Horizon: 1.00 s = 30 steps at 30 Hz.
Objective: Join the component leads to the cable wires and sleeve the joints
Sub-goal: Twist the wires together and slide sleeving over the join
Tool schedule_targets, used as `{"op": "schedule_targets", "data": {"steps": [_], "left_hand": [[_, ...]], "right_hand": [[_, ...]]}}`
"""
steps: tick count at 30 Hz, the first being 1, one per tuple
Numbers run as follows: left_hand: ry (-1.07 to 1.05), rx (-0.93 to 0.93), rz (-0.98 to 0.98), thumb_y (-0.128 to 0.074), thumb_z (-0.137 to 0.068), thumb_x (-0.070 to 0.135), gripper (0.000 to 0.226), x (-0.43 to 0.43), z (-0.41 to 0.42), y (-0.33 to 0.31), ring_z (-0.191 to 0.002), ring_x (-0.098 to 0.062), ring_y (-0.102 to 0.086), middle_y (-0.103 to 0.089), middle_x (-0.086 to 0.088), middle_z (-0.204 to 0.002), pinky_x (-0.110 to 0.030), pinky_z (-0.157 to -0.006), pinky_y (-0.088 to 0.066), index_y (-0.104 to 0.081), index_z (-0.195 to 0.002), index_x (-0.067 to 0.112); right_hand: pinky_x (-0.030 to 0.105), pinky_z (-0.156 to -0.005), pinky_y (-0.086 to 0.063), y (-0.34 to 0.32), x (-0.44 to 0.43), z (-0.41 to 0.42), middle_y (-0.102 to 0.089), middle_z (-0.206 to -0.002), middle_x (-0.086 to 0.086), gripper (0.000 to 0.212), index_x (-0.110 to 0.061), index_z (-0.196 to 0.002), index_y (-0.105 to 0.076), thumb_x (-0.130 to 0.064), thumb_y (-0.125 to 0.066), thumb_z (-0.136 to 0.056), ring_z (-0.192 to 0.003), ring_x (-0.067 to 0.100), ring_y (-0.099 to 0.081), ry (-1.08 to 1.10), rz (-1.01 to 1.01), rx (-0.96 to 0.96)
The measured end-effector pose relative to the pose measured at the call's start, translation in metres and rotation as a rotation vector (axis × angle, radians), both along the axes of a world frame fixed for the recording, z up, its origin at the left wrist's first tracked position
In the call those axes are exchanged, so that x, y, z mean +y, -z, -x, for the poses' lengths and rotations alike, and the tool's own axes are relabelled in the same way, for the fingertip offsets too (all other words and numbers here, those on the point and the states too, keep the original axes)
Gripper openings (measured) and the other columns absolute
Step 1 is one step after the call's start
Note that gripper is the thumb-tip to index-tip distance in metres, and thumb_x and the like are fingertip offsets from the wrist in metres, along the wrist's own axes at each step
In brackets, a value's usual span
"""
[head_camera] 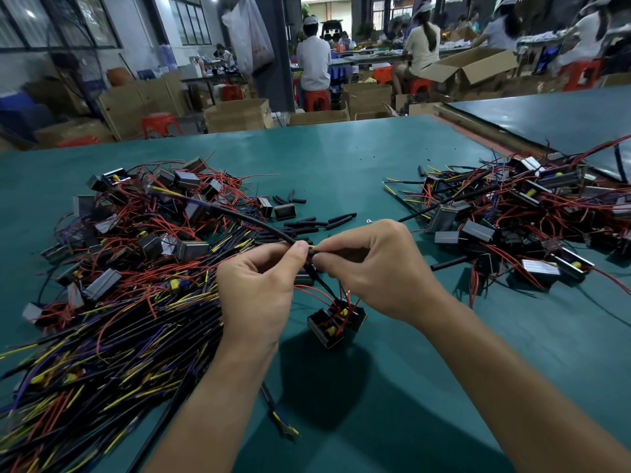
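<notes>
Left hand [259, 288]: pinches the cable [239, 216] end.
Right hand [372, 268]: pinches the joint, fingertips almost touching the left's; a yellow wire [310, 246] shows between them.
Component [336, 320]: hangs below both hands by red leads [314, 291].
Sleeves [314, 221]: loose, just beyond the hands.
Risk: the component's weight could drag the leads out if either pinch slackens; a short-pushed sleeve would leave bare wire.

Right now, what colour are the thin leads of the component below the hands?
The leads are red; head view shows them.
</notes>
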State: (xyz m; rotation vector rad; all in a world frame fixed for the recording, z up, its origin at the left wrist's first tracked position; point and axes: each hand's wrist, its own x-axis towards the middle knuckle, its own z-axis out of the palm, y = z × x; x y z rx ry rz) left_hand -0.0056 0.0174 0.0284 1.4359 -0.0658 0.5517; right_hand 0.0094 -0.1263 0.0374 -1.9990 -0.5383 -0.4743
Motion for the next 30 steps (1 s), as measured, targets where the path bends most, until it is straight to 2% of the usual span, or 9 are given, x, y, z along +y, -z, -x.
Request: {"op": "schedule_targets", "data": {"steps": [5, 10, 12, 14, 16, 18, 23, 27, 30], "left_hand": [[0.018, 0.005, -0.037, -0.072, -0.083, 0.005, 0.031, 0.000, 0.001, 0.001, -0.037, 0.000, -0.043, -0.054, 0.012, -0.044, -0.011, -0.042, -0.034, -0.072, -0.056, 0.019], [-0.009, 0.069, -0.043, -0.065, -0.091, 0.021, 0.036, 0.001, 0.000, 0.002, -0.039, -0.016, -0.031, -0.036, 0.002, -0.037, -0.026, -0.047, -0.028, -0.067, -0.058, 0.008], [-0.013, 0.070, -0.057, -0.063, -0.093, 0.022, 0.036, 0.002, 0.000, 0.002, -0.040, -0.017, -0.031, -0.037, -0.001, -0.038, -0.028, -0.047, -0.029, -0.065, -0.061, 0.005], [-0.006, 0.071, -0.068, -0.063, -0.093, 0.020, 0.036, 0.002, 0.000, 0.002, -0.039, -0.017, -0.032, -0.037, -0.001, -0.039, -0.026, -0.045, -0.028, -0.065, -0.059, 0.007], [0.002, 0.074, -0.069, -0.063, -0.093, 0.018, 0.039, 0.002, 0.000, 0.002, -0.038, -0.016, -0.031, -0.036, 0.002, -0.039, -0.024, -0.043, -0.026, -0.059, -0.057, 0.004], [0.002, 0.075, -0.059, -0.063, -0.093, 0.017, 0.038, 0.002, -0.001, 0.003, -0.039, -0.016, -0.031, -0.036, -0.001, -0.044, -0.024, -0.043, -0.025, -0.055, -0.058, 0.001], [0.014, 0.072, -0.049, -0.063, -0.093, 0.017, 0.034, 0.003, 0.000, 0.002, -0.040, -0.017, -0.033, -0.043, -0.012, -0.055, -0.025, -0.043, -0.026, -0.061, -0.062, 0.003], [0.021, 0.082, -0.029, -0.063, -0.092, 0.015, 0.030, 0.004, -0.001, 0.000, -0.038, -0.015, -0.034, -0.045, -0.009, -0.055, -0.023, -0.042, -0.027, -0.068, -0.064, 0.008], [0.021, 0.073, -0.042, -0.063, -0.092, 0.016, 0.028, 0.004, -0.001, 0.001, -0.038, -0.015, -0.034, -0.046, -0.011, -0.055, -0.023, -0.043, -0.028, -0.069, -0.067, 0.006]], "right_hand": [[0.041, -0.065, -0.057, 0.000, 0.000, 0.001, -0.074, -0.071, -0.006, 0.013, -0.027, -0.092, -0.076, -0.026, -0.071, -0.080, -0.065, 0.017, -0.069, -0.027, -0.031, 0.012], [0.025, -0.057, -0.047, 0.001, 0.002, 0.002, -0.070, -0.064, -0.012, 0.015, -0.030, -0.092, -0.076, -0.033, -0.070, -0.078, -0.054, 0.002, -0.057, 0.003, -0.015, 0.017], [0.027, -0.055, -0.045, 0.000, 0.003, 0.002, -0.069, -0.062, -0.012, 0.012, -0.028, -0.088, -0.075, -0.035, -0.068, -0.080, -0.051, 0.007, -0.055, -0.004, -0.036, 0.033], [0.036, -0.057, -0.052, -0.002, 0.002, 0.003, -0.069, -0.061, -0.007, 0.014, -0.024, -0.086, -0.065, -0.038, -0.063, -0.083, -0.052, 0.019, -0.061, 0.002, -0.064, 0.072], [0.047, -0.068, -0.057, -0.005, -0.001, 0.001, -0.072, -0.064, -0.004, 0.011, -0.023, -0.088, -0.057, -0.034, -0.059, -0.086, -0.059, 0.026, -0.067, 0.024, -0.106, 0.154], [0.048, -0.075, -0.058, -0.007, -0.005, -0.002, -0.074, -0.069, -0.001, 0.002, -0.023, -0.091, -0.056, -0.023, -0.057, -0.092, -0.066, 0.023, -0.070, 0.030, -0.137, 0.252], [0.026, -0.062, -0.053, -0.014, -0.008, 0.000, -0.072, -0.070, 0.002, 0.019, -0.006, -0.079, -0.069, -0.005, -0.056, -0.094, -0.058, 0.008, -0.064, -0.060, -0.163, 0.376], [0.043, -0.065, -0.052, -0.016, -0.007, 0.004, -0.068, -0.065, 0.006, 0.016, -0.002, -0.077, -0.071, -0.002, -0.062, -0.089, -0.062, 0.019, -0.059, -0.110, -0.163, 0.357], [0.039, -0.065, -0.052, -0.016, -0.008, 0.004, -0.068, -0.067, 0.012, 0.017, 0.003, -0.078, -0.070, -0.001, -0.060, -0.091, -0.061, 0.019, -0.060, -0.117, -0.197, 0.368]]}}
